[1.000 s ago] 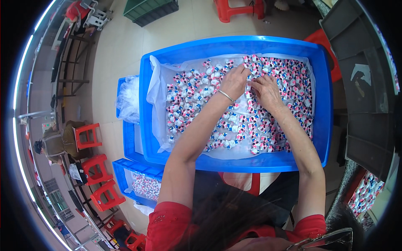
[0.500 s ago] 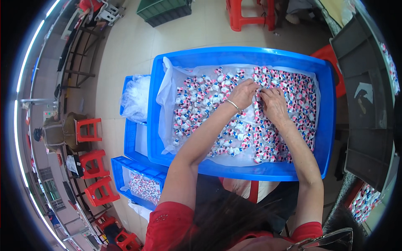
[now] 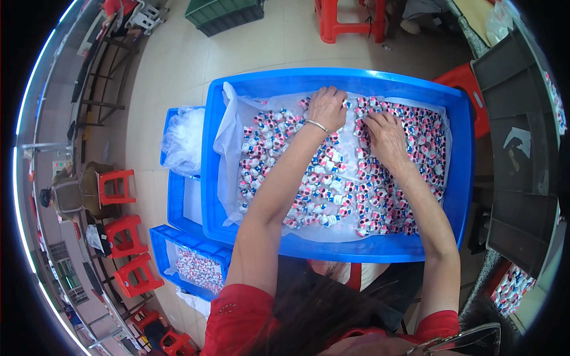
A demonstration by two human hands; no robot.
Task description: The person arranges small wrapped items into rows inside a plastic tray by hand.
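A large blue tub point(image 3: 332, 252), lined with a thin white sheet point(image 3: 225, 139), holds many small white, pink and blue figurines. On its right they stand in tight rows point(image 3: 427, 142); on its left they lie loose point(image 3: 261, 160). My left hand point(image 3: 328, 110), a bracelet at the wrist, is at the far side with curled fingers around a figurine point(image 3: 345, 104) that shows partly at the fingertips. My right hand point(image 3: 386, 136) rests over the left edge of the rows, its fingers bent down and closed; whatever they grip is hidden.
Smaller blue bins stand left of the tub, one with white netting-like material point(image 3: 183, 139), one with more figurines point(image 3: 199, 270). Red stools point(image 3: 124, 237) line the left, where a person point(image 3: 80, 190) sits. A grey tray point(image 3: 519, 160) is at the right, a green crate point(image 3: 222, 15) at the back.
My hands were together at the edge of the rows. My left hand has moved left and away from me; my right hand stays near the rows. The view has shifted slightly.
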